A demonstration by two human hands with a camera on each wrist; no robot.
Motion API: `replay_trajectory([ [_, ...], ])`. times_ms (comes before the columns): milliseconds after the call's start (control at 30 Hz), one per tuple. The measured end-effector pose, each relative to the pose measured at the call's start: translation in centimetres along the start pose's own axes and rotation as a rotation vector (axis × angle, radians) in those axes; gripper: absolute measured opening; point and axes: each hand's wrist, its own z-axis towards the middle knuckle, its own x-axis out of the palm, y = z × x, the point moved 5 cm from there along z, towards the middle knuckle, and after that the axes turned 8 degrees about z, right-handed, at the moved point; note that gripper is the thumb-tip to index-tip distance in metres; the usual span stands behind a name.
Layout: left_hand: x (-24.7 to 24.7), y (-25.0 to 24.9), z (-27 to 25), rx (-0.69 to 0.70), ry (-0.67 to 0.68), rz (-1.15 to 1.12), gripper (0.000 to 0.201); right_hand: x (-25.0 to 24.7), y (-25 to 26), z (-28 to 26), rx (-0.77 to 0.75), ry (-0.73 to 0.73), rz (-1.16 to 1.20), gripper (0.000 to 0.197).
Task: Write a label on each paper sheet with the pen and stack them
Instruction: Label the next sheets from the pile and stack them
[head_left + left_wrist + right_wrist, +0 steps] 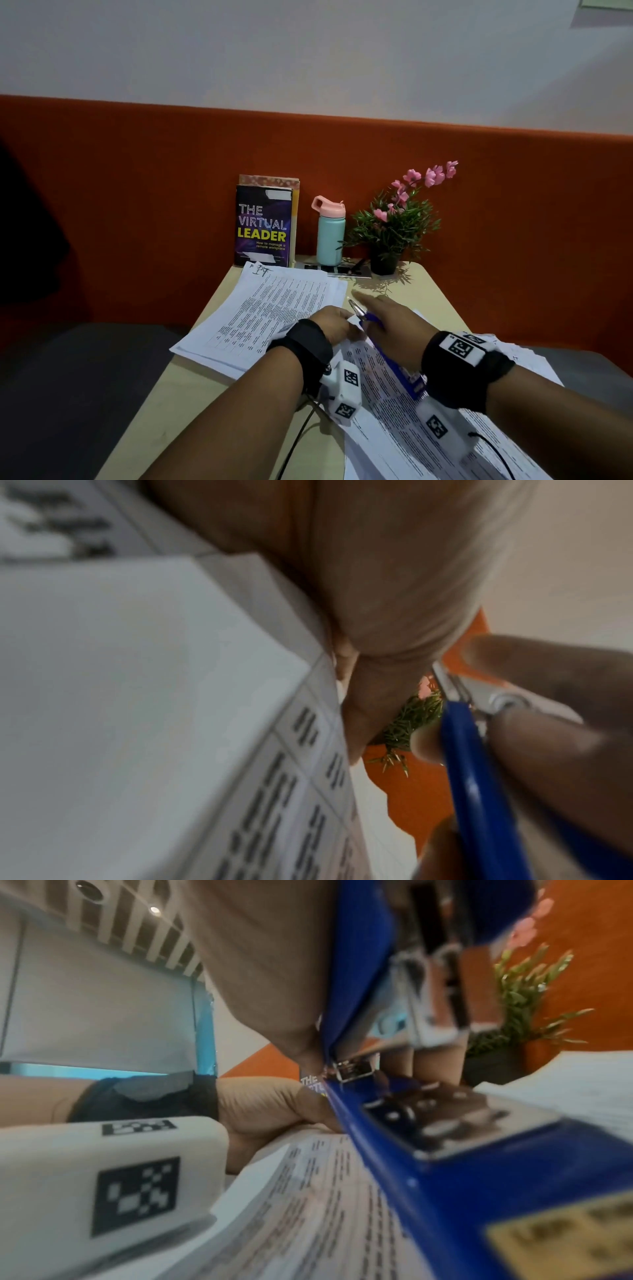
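Counter [178, 383] w/ printed sheets [274, 308] — right hand [387, 325] grips blue stapler [394, 363], left hand [334, 322] beside it pinches sheet corner.

Beige table [191, 387] w/ paper sheets [274, 308], books [263, 229], bottle [329, 236], plant pot [385, 262], maybe a notebook [346, 270].

A blue stapler [394, 359] with silver metal lies over white sheets [274, 308] printed in black rows. The surface [205, 394] is pale tan. Behind: an orange partition [137, 171], a teal bottle [330, 236] with pink lid, a plant [397, 219] with green leaves and pink flowers, and a dark purple book [263, 229] with yellow lettering.
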Motion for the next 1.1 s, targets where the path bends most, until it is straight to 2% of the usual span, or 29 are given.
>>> replay_trajectory([
  [100, -0.6, -0.4, -0.2, 0.03, -0.085, -0.191, 0.019, 0.0, -0.8, -1.0, 0.055, 0.0, 0.092, 0.07],
  [167, -1.7, -0.6, -0.5, 0.045, -0.195, -0.35, 0.015, 0.1, -1.2, -1.2, 0.075, -0.012, 0.111, 0.071],
  [200, -2.6, -0.9, -0.8, 0.066, -0.269, -0.342, 0.014, 0.1, -1.2, -1.2, 0.079, -0.016, 0.109, 0.071],
  [267, -4.5, -1.6, -1.8, 0.139, -0.379, -0.167, 0.011, 0.2, -1.1, -1.0, 0.092, -0.012, 0.1, 0.069],
  [333, -5.2, -2.5, -3.2, 0.193, -0.33, -0.018, 0.024, 0.4, -0.8, -1.0, 0.105, 0.011, 0.095, 0.068],
  [400, -4.8, -2.7, -3.9, 0.174, -0.194, 0.041, 0.034, 0.8, -0.3, -1.0, 0.094, 0.04, 0.086, 0.067],
  [500, -4.2, -2.4, -4.8, 0.121, -0.077, 0.046, 0.015, 1.2, 0.6, -1.0, 0.072, 0.062, 0.054, 0.066],
  [533, -4.2, -2.3, -5.0, 0.11, -0.073, 0.043, 0.009, 1.3, 0.9, -1.1, 0.073, 0.065, 0.043, 0.066],
  [700, -5.0, -1.3, -6.1, 0.011, -0.054, -0.016, 0.016, 1.8, 2.0, -1.3, 0.032, 0.089, -0.006, 0.064],
  [833, -5.6, -0.1, -6.8, -0.046, -0.03, -0.035, 0.008, 2.1, 2.3, -1.6, -0.002, 0.114, -0.037, 0.061],
  [1000, -6.3, 1.1, -7.8, -0.064, -0.139, -0.138, 0.005, 2.3, 2.5, -1.6, -0.009, 0.125, -0.057, 0.058],
  [1100, -6.9, 1.7, -9.4, -0.012, -0.175, -0.229, 0.008, 2.4, 2.3, -1.5, -0.006, 0.128, -0.079, 0.054],
])
